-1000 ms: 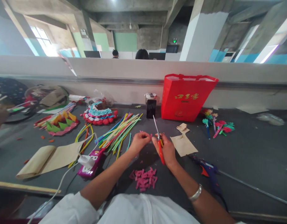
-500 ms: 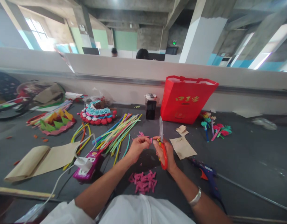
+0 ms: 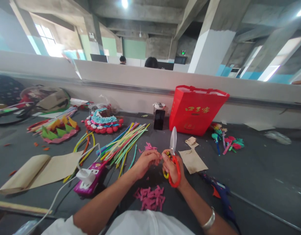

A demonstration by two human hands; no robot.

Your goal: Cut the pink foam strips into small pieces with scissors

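Note:
My right hand (image 3: 172, 165) is closed around red-handled scissors (image 3: 174, 153), whose blades point up and away. Just to its left, my left hand (image 3: 145, 160) pinches a small pink piece that I can barely see between the fingertips. The two hands nearly touch above the dark table (image 3: 263, 169). A pile of short pink cut pieces (image 3: 150, 198) lies on the table below my hands, and a smaller pink clump (image 3: 149, 147) sits just beyond them.
A bundle of coloured strips (image 3: 123, 142) lies left of my hands, a purple device (image 3: 88, 179) with a white cable nearer me. A blue glue gun (image 3: 220, 194) lies right, brown paper (image 3: 193, 160), a red bag (image 3: 196, 109), a dark jar (image 3: 159, 117), craft flowers (image 3: 227, 138).
The scissors have swung from leaning left to pointing almost straight up, and both hands have dropped slightly toward me. The camera view has tilted a little.

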